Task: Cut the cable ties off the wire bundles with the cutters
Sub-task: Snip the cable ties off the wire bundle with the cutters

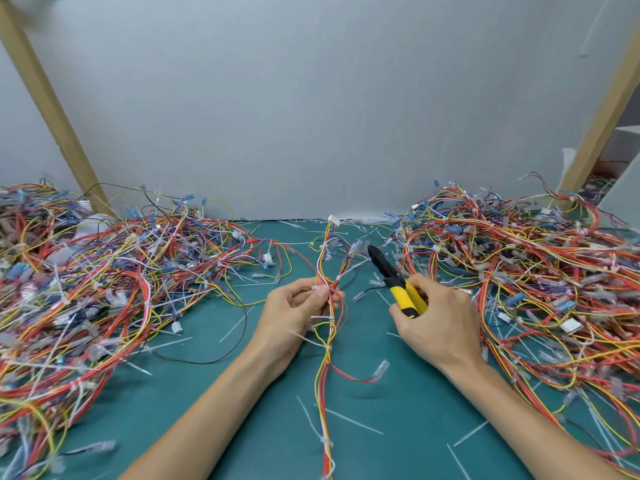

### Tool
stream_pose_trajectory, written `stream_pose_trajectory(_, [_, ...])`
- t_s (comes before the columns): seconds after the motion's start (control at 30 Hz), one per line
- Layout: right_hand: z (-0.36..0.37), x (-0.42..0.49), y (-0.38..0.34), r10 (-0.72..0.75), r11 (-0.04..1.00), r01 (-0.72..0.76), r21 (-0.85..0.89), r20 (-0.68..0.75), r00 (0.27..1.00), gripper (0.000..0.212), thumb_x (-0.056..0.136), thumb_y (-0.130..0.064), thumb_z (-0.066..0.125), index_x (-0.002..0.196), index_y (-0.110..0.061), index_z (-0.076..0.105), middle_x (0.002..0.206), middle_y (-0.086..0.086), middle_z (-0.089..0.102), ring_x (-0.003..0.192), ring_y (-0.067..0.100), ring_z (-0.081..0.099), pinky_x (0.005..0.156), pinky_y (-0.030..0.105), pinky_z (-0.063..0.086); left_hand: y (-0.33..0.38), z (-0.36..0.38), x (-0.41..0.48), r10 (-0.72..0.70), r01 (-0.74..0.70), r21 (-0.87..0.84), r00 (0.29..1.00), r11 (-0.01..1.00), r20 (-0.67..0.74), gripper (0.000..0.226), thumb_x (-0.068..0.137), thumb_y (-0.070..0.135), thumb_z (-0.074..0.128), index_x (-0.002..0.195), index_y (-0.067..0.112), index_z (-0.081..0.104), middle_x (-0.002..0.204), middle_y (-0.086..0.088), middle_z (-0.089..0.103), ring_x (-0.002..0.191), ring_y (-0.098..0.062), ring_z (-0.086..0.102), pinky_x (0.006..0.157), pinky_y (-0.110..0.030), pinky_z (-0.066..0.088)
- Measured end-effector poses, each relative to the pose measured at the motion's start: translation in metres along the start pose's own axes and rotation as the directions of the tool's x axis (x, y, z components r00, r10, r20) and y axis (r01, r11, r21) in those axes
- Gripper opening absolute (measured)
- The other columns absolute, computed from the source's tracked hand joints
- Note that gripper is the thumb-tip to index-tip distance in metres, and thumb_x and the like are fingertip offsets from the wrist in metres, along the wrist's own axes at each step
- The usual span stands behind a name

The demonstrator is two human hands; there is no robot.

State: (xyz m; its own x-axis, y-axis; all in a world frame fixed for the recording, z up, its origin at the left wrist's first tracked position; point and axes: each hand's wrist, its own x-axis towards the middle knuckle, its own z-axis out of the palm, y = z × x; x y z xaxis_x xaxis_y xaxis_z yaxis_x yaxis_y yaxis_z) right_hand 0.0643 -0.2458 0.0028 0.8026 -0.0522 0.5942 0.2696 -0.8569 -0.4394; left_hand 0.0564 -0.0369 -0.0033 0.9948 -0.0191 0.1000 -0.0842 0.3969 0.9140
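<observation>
Tool axis: cutters (pixel 394 282) lie on a slant, handles near and right, black nose aimed far and left toward the far part of the bundle (pixel 327 355).
Tool look: slim black head tapering to a point, yellow handles with black edging; whether the blades are apart cannot be told.
Tool place: held above the mat (pixel 398 427), right of centre, tip close to loose wire ends beside the bundle, just left of the right pile (pixel 536 271).
Right grip: right hand (pixel 440 327) is curled round the yellow handles, fingers wrapped over them.
Left grip: left hand (pixel 294 313) pinches the bundle between thumb and fingertips, the other fingers curled behind it.
Bundle axis: runs near to far up the middle of the mat, from the near edge past the left hand to a white plug at the far end.
Bundle look: thin red, yellow and white wires, splaying apart beyond the pinch.
Bindings: white ties (pixel 322 318) wrap the bundle at several spots, one just nearer than the pinching fingers, another close to the near edge.
Litter: cut white strips (pixel 351 421) lie scattered on the green mat.
Heaps: left pile (pixel 104 289) and right pile, tangled wires of many colours, flank the hands.
Backdrop: grey wall (pixel 311 98), wooden posts (pixel 52 109) leaning at either side.
</observation>
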Motion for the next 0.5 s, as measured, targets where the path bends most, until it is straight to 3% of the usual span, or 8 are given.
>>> stream_pose_trajectory(0.13, [0.0009, 0.0013, 0.0010, 0.000, 0.998, 0.000, -0.062, -0.001, 1.000, 0.023, 0.068, -0.037, 0.075, 0.080, -0.029, 0.056, 0.057, -0.014, 0.045, 0.057, 0.019, 0.042, 0.053, 0.026, 0.033, 0.0010, -0.0038, 0.0028, -0.068, 0.071, -0.094, 0.997, 0.993, 0.040, 0.028, 0.078, 0.010, 0.066, 0.100, -0.007, 0.061, 0.093, -0.022, 0.073, 0.075, -0.019, 0.072, 0.069, -0.022, 0.056])
stream_pose_trajectory(0.3, [0.0030, 0.0013, 0.0023, -0.065, 0.989, 0.070, -0.127, 0.047, 0.997, 0.037, 0.066, -0.033, 0.076, 0.097, -0.027, 0.059, 0.084, -0.008, 0.059, 0.079, 0.023, 0.053, 0.066, 0.030, 0.036, 0.0011, -0.0041, 0.0054, -0.104, 0.109, -0.172, 0.994, 0.979, 0.034, 0.028, 0.077, 0.009, 0.066, 0.098, -0.008, 0.059, 0.095, -0.025, 0.072, 0.080, -0.020, 0.073, 0.071, -0.021, 0.056])
stream_pose_trajectory(0.4, [0.0036, 0.0008, 0.0007, -0.124, 0.977, 0.136, -0.167, 0.080, 0.989, 0.043, 0.065, -0.036, 0.073, 0.104, -0.023, 0.061, 0.091, -0.005, 0.061, 0.086, 0.025, 0.054, 0.078, 0.036, 0.039, 0.0009, -0.0044, 0.0054, -0.112, 0.113, -0.195, 0.994, 0.974, 0.016, 0.025, 0.076, 0.010, 0.067, 0.094, -0.006, 0.059, 0.093, -0.024, 0.072, 0.082, -0.021, 0.073, 0.071, -0.022, 0.057])
stream_pose_trajectory(0.5, [0.0030, -0.0009, -0.0027, -0.151, 0.971, 0.169, -0.170, 0.116, 0.982, 0.046, 0.063, -0.042, 0.062, 0.105, -0.025, 0.061, 0.094, -0.007, 0.061, 0.089, 0.023, 0.054, 0.080, 0.036, 0.040, 0.0015, -0.0040, 0.0051, -0.119, 0.117, -0.208, 0.993, 0.971, 0.005, 0.025, 0.077, 0.008, 0.067, 0.096, -0.006, 0.058, 0.095, -0.025, 0.072, 0.079, -0.021, 0.073, 0.071, -0.022, 0.058])
